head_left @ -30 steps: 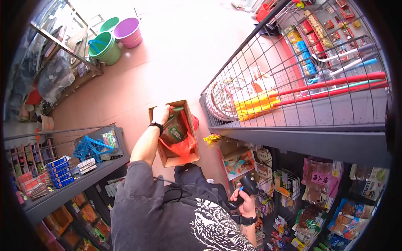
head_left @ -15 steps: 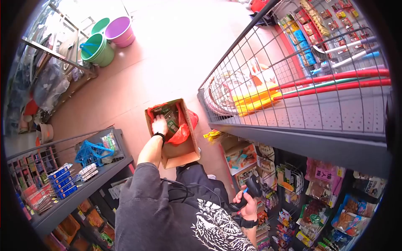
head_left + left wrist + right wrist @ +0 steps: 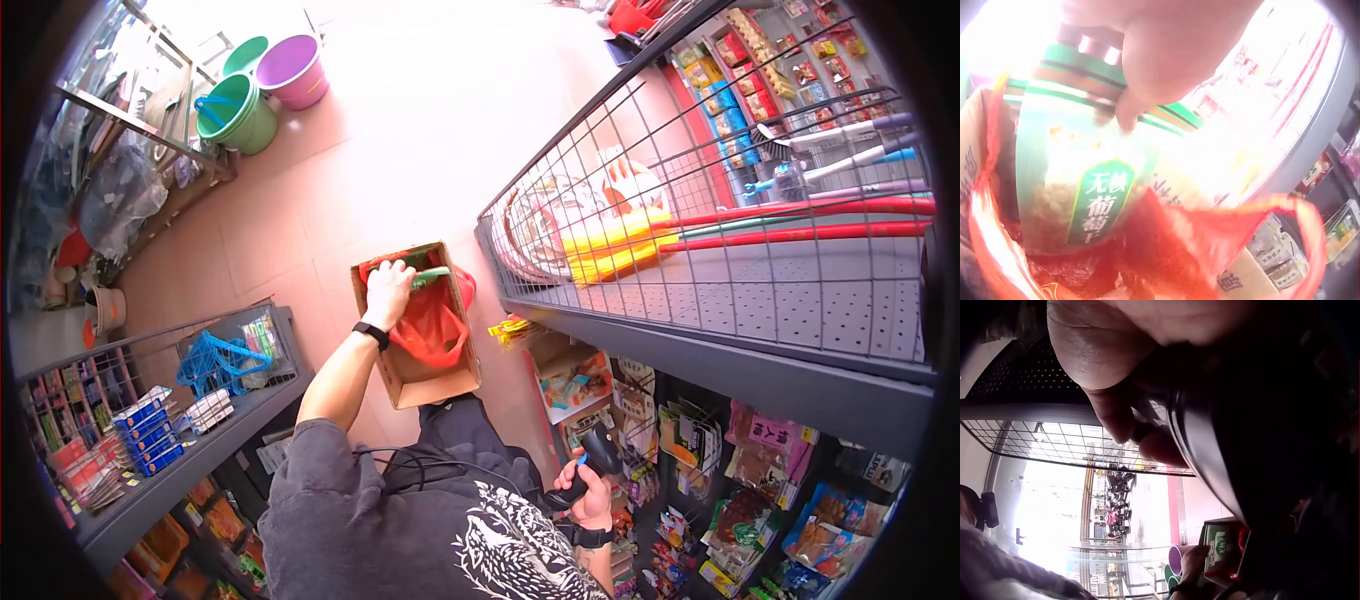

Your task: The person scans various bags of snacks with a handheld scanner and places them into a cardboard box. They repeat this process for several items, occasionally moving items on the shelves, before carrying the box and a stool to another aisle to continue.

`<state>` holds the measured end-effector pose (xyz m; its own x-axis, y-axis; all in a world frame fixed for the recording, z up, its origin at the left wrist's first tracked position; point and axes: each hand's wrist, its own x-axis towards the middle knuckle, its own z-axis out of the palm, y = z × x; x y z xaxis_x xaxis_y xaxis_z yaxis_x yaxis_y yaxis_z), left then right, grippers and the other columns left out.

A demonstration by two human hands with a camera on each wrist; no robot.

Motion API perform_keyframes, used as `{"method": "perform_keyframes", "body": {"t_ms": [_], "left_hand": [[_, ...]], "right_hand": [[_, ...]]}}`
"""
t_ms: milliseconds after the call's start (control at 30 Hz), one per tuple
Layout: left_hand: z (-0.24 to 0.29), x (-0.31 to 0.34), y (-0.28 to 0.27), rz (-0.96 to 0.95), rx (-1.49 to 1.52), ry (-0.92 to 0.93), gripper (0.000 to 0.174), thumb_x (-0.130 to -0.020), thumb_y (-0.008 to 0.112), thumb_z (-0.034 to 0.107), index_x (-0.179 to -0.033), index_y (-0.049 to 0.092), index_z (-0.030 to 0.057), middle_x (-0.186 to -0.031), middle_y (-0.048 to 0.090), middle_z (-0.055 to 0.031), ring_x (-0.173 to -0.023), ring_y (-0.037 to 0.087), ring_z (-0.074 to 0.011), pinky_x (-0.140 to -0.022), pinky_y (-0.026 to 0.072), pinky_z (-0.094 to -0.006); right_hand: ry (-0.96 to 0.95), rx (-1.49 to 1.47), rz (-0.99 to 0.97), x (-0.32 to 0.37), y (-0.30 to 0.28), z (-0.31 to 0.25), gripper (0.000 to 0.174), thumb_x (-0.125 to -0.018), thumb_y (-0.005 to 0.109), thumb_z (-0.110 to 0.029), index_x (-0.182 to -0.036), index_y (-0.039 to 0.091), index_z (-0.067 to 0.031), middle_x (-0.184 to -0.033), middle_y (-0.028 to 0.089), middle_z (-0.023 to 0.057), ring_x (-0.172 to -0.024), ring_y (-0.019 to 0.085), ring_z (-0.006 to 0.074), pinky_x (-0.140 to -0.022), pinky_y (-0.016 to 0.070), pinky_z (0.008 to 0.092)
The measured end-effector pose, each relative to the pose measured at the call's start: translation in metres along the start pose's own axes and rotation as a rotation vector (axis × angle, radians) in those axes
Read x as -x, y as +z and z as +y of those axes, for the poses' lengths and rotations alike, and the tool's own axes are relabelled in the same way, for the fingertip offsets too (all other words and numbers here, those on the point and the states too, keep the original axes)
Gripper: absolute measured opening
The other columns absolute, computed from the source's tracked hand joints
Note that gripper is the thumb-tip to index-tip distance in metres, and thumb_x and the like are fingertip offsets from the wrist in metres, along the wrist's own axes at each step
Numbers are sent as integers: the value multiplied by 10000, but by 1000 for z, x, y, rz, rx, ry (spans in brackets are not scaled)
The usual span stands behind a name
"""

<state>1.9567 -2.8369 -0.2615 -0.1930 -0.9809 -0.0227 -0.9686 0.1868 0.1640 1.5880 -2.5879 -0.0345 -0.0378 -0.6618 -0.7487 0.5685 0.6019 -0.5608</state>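
My left hand (image 3: pixel 388 292) is over a cardboard box (image 3: pixel 432 386) and pinches the top edge of a green packet of raisins (image 3: pixel 1054 169). In the left wrist view the packet hangs upright, its lower end down in a red plastic bag (image 3: pixel 1141 262) that lines the box. White characters on a green label mark its front. By the shelf on the right, my right hand (image 3: pixel 594 495) grips a black handheld barcode scanner (image 3: pixel 602 450), its fingers wrapped round the handle. The scanner's dark rounded head fills much of the right wrist view.
A wire-fenced shelf (image 3: pixel 720 310) with red-handled tools stands to the right, hanging snack packets (image 3: pixel 750 520) below it. Another shelf (image 3: pixel 200 430) with blue boxes is on the left. Green buckets (image 3: pixel 238 115) and a purple bucket (image 3: pixel 292 75) stand on the floor ahead.
My left hand reached down into the box onto the packets, then came up pinching the raisin packet by its top edge. My right hand keeps its grip on the scanner.
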Motion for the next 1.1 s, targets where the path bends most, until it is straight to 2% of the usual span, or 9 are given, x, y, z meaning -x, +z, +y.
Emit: {"method": "perform_keyframes", "body": {"t_ms": [167,333,400,500,600,733,867,967,1100], "left_hand": [[-33,-19,14,83,-82,-71,475,-604,793,277,-1008,584,141,-970,567,-51,-964,538,-255,-807,455,-403],[19,24,2,117,67,209,137,-706,604,86,-832,551,95,-861,526,-76,-819,554,-251,-666,477,-351],[47,58,13,-19,167,231,202,-768,633,217,-889,563,71,-908,548,-103,-871,562,-269,-703,495,-388],[57,93,54,-244,276,92,708,-789,650,485,-1279,446,17,-1159,575,-175,-1038,572,-336,-848,483,-444],[65,90,64,-690,190,9,379,-801,602,243,-1131,521,76,-946,657,-135,-1004,597,-315,-858,468,-460],[44,74,50,-511,-116,-103,470,-758,618,259,-1215,546,176,-1330,452,-144,-1226,432,-366,-1024,307,-563],[52,45,11,-545,-86,-345,705,-832,486,599,-1392,412,176,-1542,164,-140,-1401,170,-379,-1083,101,-643],[49,34,41,-487,121,-453,801,-845,392,676,-1427,353,126,-1531,200,-128,-1404,199,-317,-1066,117,-659],[43,32,76,-281,366,-495,826,-816,543,608,-1387,360,40,-1381,398,-228,-1301,368,-367,-1053,326,-488]], "right_hand": [[-28,-21,-17,5,4,-5,349,-867,577,-108,-1182,474,2,-748,554,87,-647,540,182,-653,472,359],[-116,-32,-22,18,1,-3,330,-878,561,-96,-1177,474,15,-751,563,86,-643,543,169,-656,477,346],[-151,-36,-29,23,-3,0,339,-875,570,-88,-1181,473,23,-748,571,83,-642,550,160,-654,479,320],[-200,-48,-47,29,-13,8,357,-868,591,-94,-1186,481,28,-760,586,81,-651,560,148,-648,476,281],[-260,22,-49,38,-19,6,312,-874,603,-112,-1146,531,24,-763,588,45,-662,565,113,-646,470,252],[-354,-52,-61,48,-27,11,248,-862,642,-128,-1059,558,-3,-741,576,16,-617,557,96,-571,458,239],[-391,-58,-47,51,-32,19,243,-859,637,-124,-1052,557,0,-716,568,21,-603,554,98,-575,455,246],[-367,-50,-24,58,-40,22,241,-859,630,-119,-1052,555,3,-722,572,24,-603,553,101,-577,455,248],[-310,-97,82,61,-38,28,311,-855,624,-97,-1133,541,14,-754,594,42,-632,563,108,-617,469,240]]}}
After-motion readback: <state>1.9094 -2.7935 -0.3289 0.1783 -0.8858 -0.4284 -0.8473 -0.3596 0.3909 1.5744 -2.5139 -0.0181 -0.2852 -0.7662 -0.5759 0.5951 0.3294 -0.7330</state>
